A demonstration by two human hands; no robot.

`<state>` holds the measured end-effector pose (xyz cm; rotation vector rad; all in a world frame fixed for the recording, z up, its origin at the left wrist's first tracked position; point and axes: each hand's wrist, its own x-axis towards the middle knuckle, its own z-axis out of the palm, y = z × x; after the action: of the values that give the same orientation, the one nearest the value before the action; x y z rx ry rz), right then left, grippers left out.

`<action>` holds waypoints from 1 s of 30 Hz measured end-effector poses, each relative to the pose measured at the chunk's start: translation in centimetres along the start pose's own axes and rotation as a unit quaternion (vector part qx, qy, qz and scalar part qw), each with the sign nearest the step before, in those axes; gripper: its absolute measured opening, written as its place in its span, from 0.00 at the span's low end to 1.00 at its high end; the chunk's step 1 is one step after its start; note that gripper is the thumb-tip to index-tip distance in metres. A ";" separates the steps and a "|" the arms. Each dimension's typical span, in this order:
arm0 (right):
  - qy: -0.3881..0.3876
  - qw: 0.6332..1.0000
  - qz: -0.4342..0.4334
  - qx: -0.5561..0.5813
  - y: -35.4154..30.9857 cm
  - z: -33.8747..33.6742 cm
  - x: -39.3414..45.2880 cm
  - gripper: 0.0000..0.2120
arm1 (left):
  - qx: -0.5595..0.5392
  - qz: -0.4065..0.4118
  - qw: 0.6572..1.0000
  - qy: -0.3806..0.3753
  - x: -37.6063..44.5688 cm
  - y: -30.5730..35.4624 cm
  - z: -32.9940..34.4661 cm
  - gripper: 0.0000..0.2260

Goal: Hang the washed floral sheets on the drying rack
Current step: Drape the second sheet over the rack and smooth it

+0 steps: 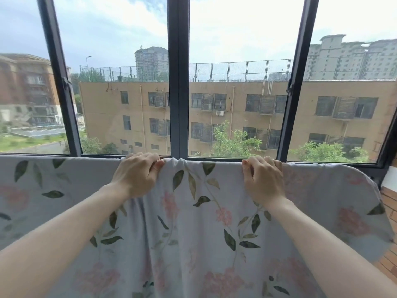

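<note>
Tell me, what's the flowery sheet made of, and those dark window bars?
The pale floral sheet looks like soft woven cloth, perhaps cotton: matte, it gathers in folds between both hands. The dark window frame looks like painted metal, smooth with a slight sheen, though plastic is possible.

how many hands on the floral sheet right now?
2. Left hand grips the bunched top edge of the floral sheet just left of the window's centre post; right hand grips the same edge further right. Rack itself is hidden under the fabric.
</note>
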<state>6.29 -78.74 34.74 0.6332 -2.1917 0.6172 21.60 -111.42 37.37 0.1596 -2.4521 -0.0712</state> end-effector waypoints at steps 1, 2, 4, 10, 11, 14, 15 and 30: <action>0.005 1.000 -0.001 0.003 0.2 0.1 0.1 0.16 | 0.006 -0.010 1.000 0.004 -0.2 -0.8 -0.3 0.18; 0.011 1.000 -0.002 0.005 0.3 0.0 0.1 0.16 | 0.007 -0.023 1.000 0.005 -0.4 -1.6 -0.7 0.18; 0.019 1.000 -0.001 0.008 0.4 0.1 0.2 0.15 | 0.007 -0.044 0.999 0.010 -0.8 -2.8 -1.3 0.19; 0.023 0.999 0.021 0.027 0.0 0.3 0.1 0.16 | 0.033 -0.080 0.996 0.016 -0.5 -2.7 -0.6 0.22; 0.024 0.999 0.028 0.031 0.1 0.2 0.1 0.16 | 0.033 -0.082 0.996 0.011 -0.4 -2.4 -0.5 0.21; 0.017 0.997 0.055 0.049 0.2 0.1 0.3 0.17 | 0.034 -0.080 0.996 0.000 -0.1 -1.6 -0.5 0.21; 0.013 0.996 0.067 0.062 0.0 0.0 0.4 0.16 | 0.035 -0.079 0.996 -0.002 0.0 -1.5 -0.4 0.21; -0.082 0.984 -0.083 0.138 -16.3 4.5 -0.2 0.12 | 0.059 -0.040 0.997 -0.003 -0.5 -2.8 -0.6 0.19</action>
<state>13.97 -93.79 35.61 1.0327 -2.1915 0.8121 22.66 -114.13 37.29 0.3090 -2.4569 0.0394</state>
